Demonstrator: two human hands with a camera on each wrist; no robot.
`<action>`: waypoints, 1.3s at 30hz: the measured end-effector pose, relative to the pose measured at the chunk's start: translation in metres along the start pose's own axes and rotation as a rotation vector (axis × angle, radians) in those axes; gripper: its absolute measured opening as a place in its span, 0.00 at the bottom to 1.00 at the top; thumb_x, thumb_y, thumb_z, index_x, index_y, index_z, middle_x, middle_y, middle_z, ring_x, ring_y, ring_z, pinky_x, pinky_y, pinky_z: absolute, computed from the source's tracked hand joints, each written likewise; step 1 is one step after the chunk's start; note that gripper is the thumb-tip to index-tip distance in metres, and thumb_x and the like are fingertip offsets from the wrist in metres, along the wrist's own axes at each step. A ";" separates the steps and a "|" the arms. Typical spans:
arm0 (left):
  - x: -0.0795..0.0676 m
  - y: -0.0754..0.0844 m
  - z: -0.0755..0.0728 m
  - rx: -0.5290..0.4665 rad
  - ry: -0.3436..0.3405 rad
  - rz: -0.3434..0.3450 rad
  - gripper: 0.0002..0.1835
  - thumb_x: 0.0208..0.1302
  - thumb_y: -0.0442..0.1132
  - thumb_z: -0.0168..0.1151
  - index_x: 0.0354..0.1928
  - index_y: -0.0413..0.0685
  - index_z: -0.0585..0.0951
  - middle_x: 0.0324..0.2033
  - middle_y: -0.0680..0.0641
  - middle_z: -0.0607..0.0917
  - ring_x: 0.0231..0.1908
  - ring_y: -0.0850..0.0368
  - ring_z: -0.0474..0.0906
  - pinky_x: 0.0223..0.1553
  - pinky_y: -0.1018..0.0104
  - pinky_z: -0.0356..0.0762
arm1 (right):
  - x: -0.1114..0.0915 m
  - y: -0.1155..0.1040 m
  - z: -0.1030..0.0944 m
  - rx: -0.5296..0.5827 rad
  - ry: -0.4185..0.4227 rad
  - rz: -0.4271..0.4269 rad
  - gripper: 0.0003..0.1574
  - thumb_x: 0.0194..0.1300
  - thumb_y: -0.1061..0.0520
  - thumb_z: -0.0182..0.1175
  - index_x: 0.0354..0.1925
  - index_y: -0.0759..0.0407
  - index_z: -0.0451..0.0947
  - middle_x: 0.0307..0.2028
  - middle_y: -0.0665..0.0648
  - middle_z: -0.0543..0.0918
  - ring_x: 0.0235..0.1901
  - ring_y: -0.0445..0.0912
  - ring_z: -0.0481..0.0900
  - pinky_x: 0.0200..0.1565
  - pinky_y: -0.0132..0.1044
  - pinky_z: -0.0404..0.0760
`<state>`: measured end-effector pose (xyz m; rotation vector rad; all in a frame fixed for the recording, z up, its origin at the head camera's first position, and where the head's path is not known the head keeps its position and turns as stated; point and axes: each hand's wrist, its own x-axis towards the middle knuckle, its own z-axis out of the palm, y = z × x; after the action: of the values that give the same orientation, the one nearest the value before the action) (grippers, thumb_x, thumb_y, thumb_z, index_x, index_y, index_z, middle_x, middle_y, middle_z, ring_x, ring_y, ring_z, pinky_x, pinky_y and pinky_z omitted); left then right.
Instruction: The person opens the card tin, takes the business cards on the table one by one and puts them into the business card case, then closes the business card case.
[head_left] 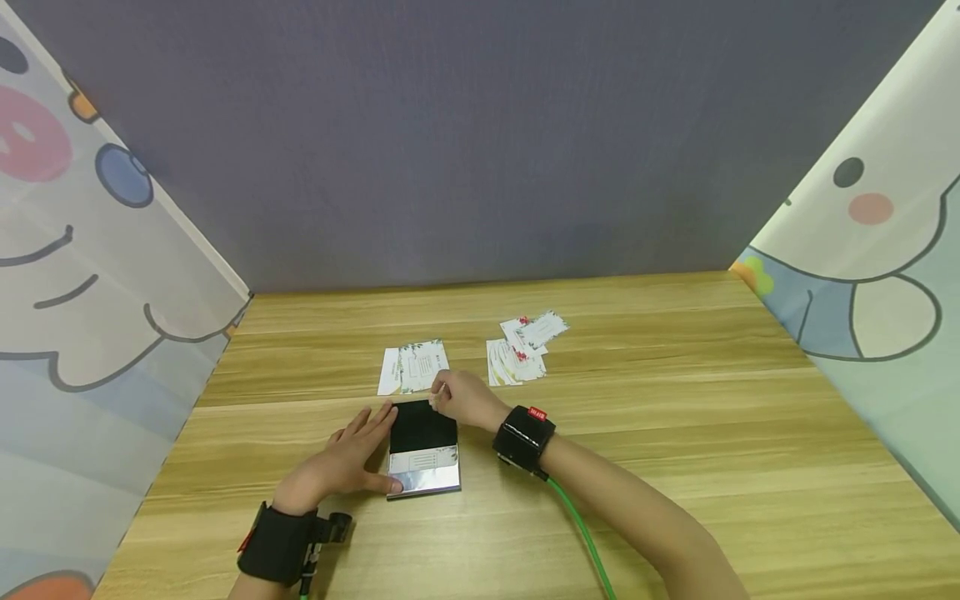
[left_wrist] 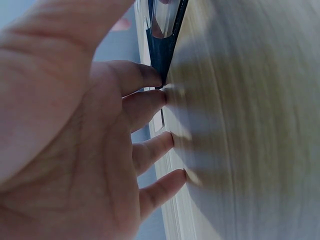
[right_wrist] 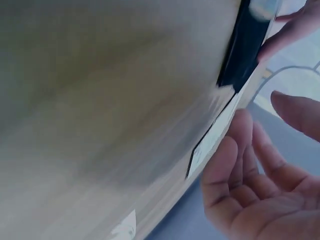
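An open black card case (head_left: 422, 427) lies on the table, its silvery metal half (head_left: 431, 480) toward me. A printed card (head_left: 423, 460) shows inside it. My left hand (head_left: 337, 462) is spread along the case's left side, thumb at the near corner and index finger at the far corner; its other fingertips touch the wood in the left wrist view. Over the case's far right corner is my right hand (head_left: 468, 400), fingers bent. In the right wrist view the thumb (right_wrist: 299, 114) stands apart from the fingers, and nothing shows between them.
White floral cards (head_left: 414, 367) lie just beyond the case. Several more cards (head_left: 528, 346) overlap farther right. A grey panel (head_left: 480, 150) rises behind the wooden table (head_left: 675, 400), with cartoon-printed side walls. A green cable (head_left: 581, 525) trails from the right wristband.
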<state>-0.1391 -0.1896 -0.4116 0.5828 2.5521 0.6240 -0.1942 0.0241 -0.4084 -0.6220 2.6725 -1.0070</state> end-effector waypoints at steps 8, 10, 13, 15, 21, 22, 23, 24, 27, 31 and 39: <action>0.000 -0.001 0.001 -0.013 -0.001 0.009 0.57 0.44 0.59 0.68 0.70 0.40 0.50 0.70 0.38 0.47 0.68 0.31 0.38 0.56 0.26 0.42 | 0.011 0.003 -0.002 -0.192 0.008 0.059 0.22 0.60 0.63 0.55 0.54 0.56 0.76 0.48 0.62 0.78 0.40 0.49 0.74 0.39 0.37 0.74; 0.001 -0.001 0.001 -0.013 -0.002 0.011 0.57 0.44 0.59 0.68 0.70 0.40 0.50 0.71 0.38 0.47 0.68 0.31 0.38 0.56 0.26 0.42 | 0.011 0.004 -0.001 -0.255 -0.010 0.045 0.23 0.61 0.63 0.54 0.55 0.54 0.75 0.49 0.62 0.79 0.44 0.52 0.74 0.44 0.39 0.74; 0.001 0.000 0.001 -0.013 -0.004 0.011 0.57 0.44 0.59 0.68 0.70 0.40 0.50 0.71 0.39 0.47 0.68 0.32 0.38 0.56 0.26 0.42 | 0.011 0.006 0.000 -0.318 -0.036 0.034 0.25 0.61 0.64 0.53 0.56 0.52 0.75 0.49 0.61 0.80 0.48 0.53 0.72 0.51 0.41 0.71; 0.002 0.000 0.001 -0.013 -0.004 0.014 0.57 0.44 0.59 0.68 0.70 0.40 0.50 0.70 0.38 0.47 0.68 0.31 0.38 0.56 0.26 0.42 | 0.010 0.007 0.000 -0.308 -0.060 0.058 0.26 0.61 0.65 0.53 0.57 0.51 0.74 0.50 0.63 0.78 0.48 0.53 0.71 0.49 0.41 0.72; 0.001 -0.002 0.003 0.000 0.002 0.007 0.57 0.44 0.60 0.68 0.70 0.40 0.50 0.71 0.39 0.48 0.68 0.32 0.38 0.57 0.27 0.43 | 0.006 0.010 -0.004 -0.240 -0.045 0.128 0.24 0.61 0.64 0.53 0.56 0.49 0.75 0.49 0.66 0.70 0.42 0.52 0.69 0.35 0.36 0.72; 0.001 -0.003 0.003 0.002 0.004 0.006 0.57 0.43 0.60 0.68 0.70 0.41 0.50 0.71 0.39 0.48 0.68 0.32 0.38 0.57 0.27 0.43 | 0.006 0.010 -0.005 -0.232 -0.031 0.131 0.23 0.61 0.64 0.53 0.54 0.49 0.76 0.48 0.65 0.70 0.42 0.52 0.68 0.34 0.36 0.71; 0.001 -0.003 0.003 0.005 0.006 0.004 0.57 0.43 0.60 0.68 0.70 0.41 0.50 0.71 0.39 0.48 0.68 0.33 0.38 0.57 0.27 0.43 | 0.006 0.011 -0.006 -0.224 -0.018 0.133 0.22 0.60 0.64 0.54 0.53 0.50 0.78 0.47 0.64 0.69 0.41 0.52 0.67 0.35 0.36 0.71; 0.001 -0.004 0.003 0.005 0.007 0.002 0.58 0.43 0.60 0.68 0.70 0.41 0.50 0.71 0.39 0.48 0.68 0.33 0.38 0.57 0.27 0.43 | 0.006 0.012 -0.006 -0.225 -0.005 0.129 0.21 0.60 0.63 0.54 0.51 0.51 0.78 0.47 0.64 0.70 0.42 0.52 0.67 0.36 0.37 0.70; 0.000 -0.005 0.004 0.004 0.007 0.001 0.58 0.43 0.60 0.68 0.70 0.42 0.50 0.71 0.40 0.47 0.68 0.33 0.37 0.57 0.27 0.43 | 0.006 0.014 -0.008 -0.223 0.009 0.116 0.18 0.58 0.65 0.54 0.47 0.55 0.80 0.47 0.63 0.71 0.46 0.54 0.66 0.43 0.41 0.70; 0.000 -0.006 0.004 0.003 0.009 0.004 0.58 0.43 0.60 0.68 0.70 0.42 0.50 0.71 0.40 0.47 0.68 0.33 0.37 0.57 0.28 0.43 | 0.007 0.017 -0.008 -0.239 0.024 0.074 0.13 0.57 0.65 0.54 0.40 0.60 0.81 0.43 0.61 0.75 0.48 0.56 0.69 0.49 0.44 0.70; 0.000 -0.004 0.003 -0.005 0.012 0.010 0.57 0.43 0.59 0.68 0.70 0.41 0.50 0.71 0.39 0.47 0.68 0.33 0.38 0.57 0.27 0.42 | 0.006 0.021 -0.008 -0.312 0.100 -0.004 0.07 0.56 0.64 0.58 0.22 0.61 0.77 0.28 0.54 0.76 0.35 0.50 0.73 0.44 0.39 0.71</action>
<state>-0.1393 -0.1918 -0.4158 0.5923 2.5602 0.6386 -0.2090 0.0406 -0.4168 -0.6491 2.9463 -0.6397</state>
